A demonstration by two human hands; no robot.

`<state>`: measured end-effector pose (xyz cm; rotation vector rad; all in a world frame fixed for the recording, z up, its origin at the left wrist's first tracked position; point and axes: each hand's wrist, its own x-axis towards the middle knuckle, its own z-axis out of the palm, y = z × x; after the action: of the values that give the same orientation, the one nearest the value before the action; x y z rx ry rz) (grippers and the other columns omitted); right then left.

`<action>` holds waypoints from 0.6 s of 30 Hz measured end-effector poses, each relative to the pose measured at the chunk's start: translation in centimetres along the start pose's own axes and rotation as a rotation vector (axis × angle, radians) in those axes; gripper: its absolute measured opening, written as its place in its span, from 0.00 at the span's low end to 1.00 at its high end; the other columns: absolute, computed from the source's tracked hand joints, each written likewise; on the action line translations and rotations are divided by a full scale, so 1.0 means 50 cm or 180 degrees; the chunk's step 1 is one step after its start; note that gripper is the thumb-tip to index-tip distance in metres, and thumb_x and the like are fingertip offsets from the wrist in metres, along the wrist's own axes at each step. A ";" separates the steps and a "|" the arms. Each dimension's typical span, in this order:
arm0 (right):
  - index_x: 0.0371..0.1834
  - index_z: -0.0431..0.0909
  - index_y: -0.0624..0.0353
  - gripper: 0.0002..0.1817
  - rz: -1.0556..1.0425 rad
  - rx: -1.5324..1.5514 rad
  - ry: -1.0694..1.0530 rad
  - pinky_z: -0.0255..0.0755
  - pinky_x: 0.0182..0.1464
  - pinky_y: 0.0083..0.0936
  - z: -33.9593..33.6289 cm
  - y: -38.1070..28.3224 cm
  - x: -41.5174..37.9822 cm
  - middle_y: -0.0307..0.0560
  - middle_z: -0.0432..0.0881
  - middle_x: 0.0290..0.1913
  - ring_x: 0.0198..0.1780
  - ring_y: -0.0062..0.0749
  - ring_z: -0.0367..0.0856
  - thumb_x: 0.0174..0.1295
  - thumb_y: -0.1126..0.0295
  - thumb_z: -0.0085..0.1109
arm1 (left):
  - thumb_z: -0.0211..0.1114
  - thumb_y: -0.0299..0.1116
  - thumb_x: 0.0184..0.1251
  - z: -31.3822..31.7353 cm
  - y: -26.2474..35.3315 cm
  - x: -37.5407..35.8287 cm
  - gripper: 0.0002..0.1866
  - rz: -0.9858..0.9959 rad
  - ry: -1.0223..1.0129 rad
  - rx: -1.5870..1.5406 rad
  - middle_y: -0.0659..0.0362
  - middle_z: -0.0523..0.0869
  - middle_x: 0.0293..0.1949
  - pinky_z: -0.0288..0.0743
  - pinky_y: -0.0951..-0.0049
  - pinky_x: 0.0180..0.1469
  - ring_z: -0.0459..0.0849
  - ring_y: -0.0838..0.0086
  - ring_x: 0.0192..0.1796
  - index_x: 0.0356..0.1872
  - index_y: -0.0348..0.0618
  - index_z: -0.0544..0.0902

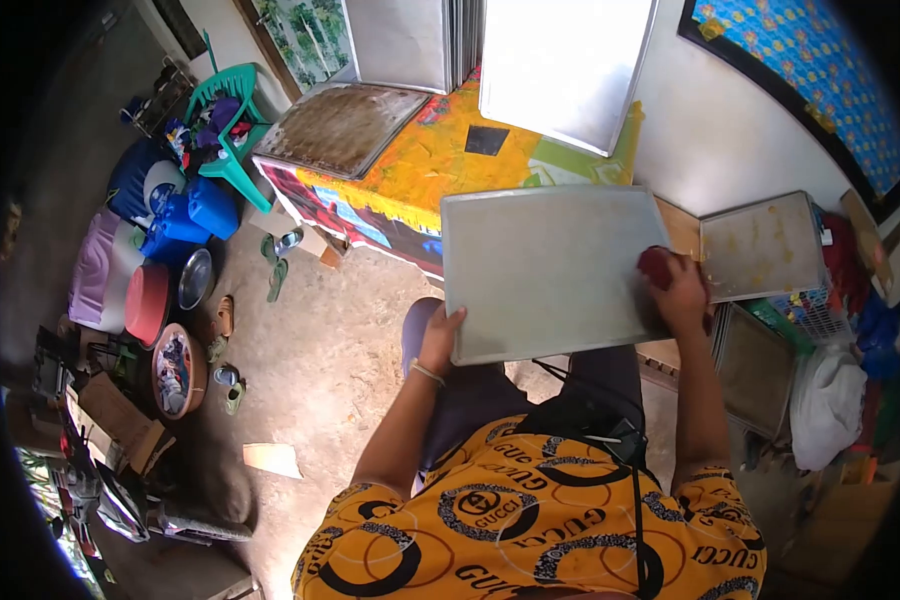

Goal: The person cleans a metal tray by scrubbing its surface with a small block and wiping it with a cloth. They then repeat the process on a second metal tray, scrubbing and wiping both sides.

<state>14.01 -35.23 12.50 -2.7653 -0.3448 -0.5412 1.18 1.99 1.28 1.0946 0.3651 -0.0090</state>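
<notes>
A flat grey metal tray [550,275] with a low raised rim rests across my lap. At its lower left corner, my left hand [440,340] grips the edge with the thumb over the rim. My right hand [682,292] is closed around a dark red cloth [655,262], which lies against the right side of the tray's face. Its underside and the left fingers below it are hidden.
Ahead, a table with a yellow cover [425,195] bears a brown-stained tray [335,128], upright stacked trays [400,45] and a bright one [565,75]. To the right lean a spotted tray [762,250] and a white sack [828,405]. Tubs and a green chair [232,150] stand left.
</notes>
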 end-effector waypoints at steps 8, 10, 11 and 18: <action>0.56 0.75 0.44 0.32 -0.1970 0.0613 -0.1105 0.64 0.52 0.45 0.147 -0.358 -0.048 0.49 0.72 0.53 0.54 0.44 0.68 0.48 0.44 0.65 | 0.52 0.29 0.71 0.049 -0.036 -0.019 0.18 0.0775 0.0394 0.0785 0.53 0.77 0.48 0.69 0.71 0.54 0.75 0.72 0.51 0.58 0.35 0.68; 0.49 0.80 0.46 0.27 -0.2192 0.0742 -0.0974 0.63 0.49 0.42 0.181 -0.405 -0.029 0.44 0.72 0.52 0.52 0.41 0.67 0.48 0.46 0.65 | 0.51 0.29 0.71 0.051 -0.032 -0.028 0.17 0.0899 0.0341 0.0930 0.53 0.77 0.47 0.68 0.71 0.55 0.75 0.72 0.51 0.58 0.36 0.67; 0.47 0.81 0.46 0.25 -0.2224 0.0743 -0.0949 0.63 0.49 0.43 0.199 -0.422 -0.010 0.43 0.72 0.52 0.52 0.41 0.68 0.48 0.46 0.65 | 0.51 0.31 0.71 0.051 -0.027 -0.026 0.16 0.0969 0.0354 0.1054 0.53 0.77 0.48 0.69 0.72 0.54 0.74 0.72 0.51 0.56 0.35 0.68; 0.37 0.84 0.50 0.19 -0.2007 0.0449 -0.0876 0.63 0.48 0.47 0.312 -0.502 0.164 0.40 0.74 0.49 0.52 0.41 0.69 0.51 0.49 0.62 | 0.52 0.31 0.71 0.025 -0.039 -0.018 0.13 0.0480 0.0265 0.1177 0.50 0.77 0.43 0.69 0.70 0.53 0.75 0.69 0.48 0.51 0.33 0.68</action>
<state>19.23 -5.32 8.16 -2.5574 -1.2859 -0.2478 0.33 -0.15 0.35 1.4899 0.3629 0.1067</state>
